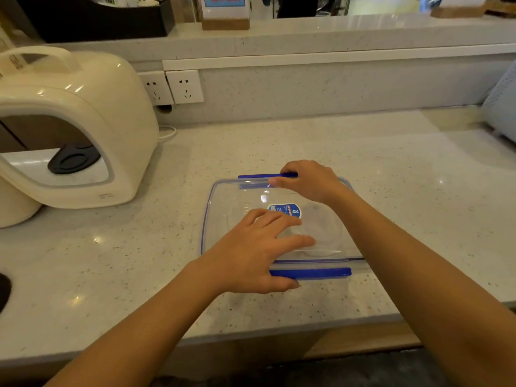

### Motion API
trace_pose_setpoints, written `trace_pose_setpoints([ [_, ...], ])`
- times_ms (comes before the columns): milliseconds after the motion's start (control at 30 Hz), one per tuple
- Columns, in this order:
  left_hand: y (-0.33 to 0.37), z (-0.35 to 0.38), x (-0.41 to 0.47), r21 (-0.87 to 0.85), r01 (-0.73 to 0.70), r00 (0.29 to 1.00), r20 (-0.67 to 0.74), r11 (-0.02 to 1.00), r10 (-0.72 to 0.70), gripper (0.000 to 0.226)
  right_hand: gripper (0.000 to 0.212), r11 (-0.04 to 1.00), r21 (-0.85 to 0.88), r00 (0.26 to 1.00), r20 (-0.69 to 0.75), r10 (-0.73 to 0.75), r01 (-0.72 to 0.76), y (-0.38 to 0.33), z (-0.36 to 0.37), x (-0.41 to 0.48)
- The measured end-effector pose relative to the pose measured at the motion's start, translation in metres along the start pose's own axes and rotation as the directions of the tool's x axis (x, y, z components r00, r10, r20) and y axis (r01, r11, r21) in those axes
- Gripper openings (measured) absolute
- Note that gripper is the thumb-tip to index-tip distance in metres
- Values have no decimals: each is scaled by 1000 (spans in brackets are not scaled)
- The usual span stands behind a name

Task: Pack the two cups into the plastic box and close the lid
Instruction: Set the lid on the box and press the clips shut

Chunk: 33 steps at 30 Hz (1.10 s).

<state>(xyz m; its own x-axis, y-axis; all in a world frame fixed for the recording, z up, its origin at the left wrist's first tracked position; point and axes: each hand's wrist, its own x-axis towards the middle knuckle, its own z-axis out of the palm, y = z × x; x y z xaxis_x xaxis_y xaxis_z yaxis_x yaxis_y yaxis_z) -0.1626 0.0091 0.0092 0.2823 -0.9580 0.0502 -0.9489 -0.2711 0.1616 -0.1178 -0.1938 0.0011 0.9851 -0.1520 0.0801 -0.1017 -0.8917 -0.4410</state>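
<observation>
A clear plastic box (220, 202) with its transparent lid on top lies on the counter in front of me. The lid carries a blue label (284, 210) and blue latches at the far edge (259, 176) and the near edge (315, 272). Faint round outlines of clear cups (321, 233) show through the lid. My left hand (257, 252) rests flat on the lid's near side, its thumb under the near latch. My right hand (310, 181) grips the far latch with bent fingers.
A cream appliance (92, 129) with a handle stands at the left. Two wall sockets (173, 86) sit on the backsplash behind. A pale blue object (502, 107) is at the right edge. The counter's front edge (279, 331) runs just below the box.
</observation>
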Motion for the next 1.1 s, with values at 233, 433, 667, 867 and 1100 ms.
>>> trace_pose_setpoints([
  [233,-5,2,5,-118,-54,996,62,992,62,58,48,1000,30,1000,-13,8,-8,3,2,4],
  [433,-5,2,7,-168,-31,993,111,985,50,56,44,998,57,999,-28,23,-21,2,3,4],
  [667,-5,3,5,-157,-39,996,68,987,50,55,45,998,45,999,-20,38,-37,1,3,4],
  [867,-2,2,3,-82,-27,1000,-3,996,27,56,45,999,12,999,0,52,-52,-4,0,1],
  [1100,13,-7,-5,14,65,997,37,998,-65,57,51,998,10,998,10,63,-63,-27,-15,-25],
])
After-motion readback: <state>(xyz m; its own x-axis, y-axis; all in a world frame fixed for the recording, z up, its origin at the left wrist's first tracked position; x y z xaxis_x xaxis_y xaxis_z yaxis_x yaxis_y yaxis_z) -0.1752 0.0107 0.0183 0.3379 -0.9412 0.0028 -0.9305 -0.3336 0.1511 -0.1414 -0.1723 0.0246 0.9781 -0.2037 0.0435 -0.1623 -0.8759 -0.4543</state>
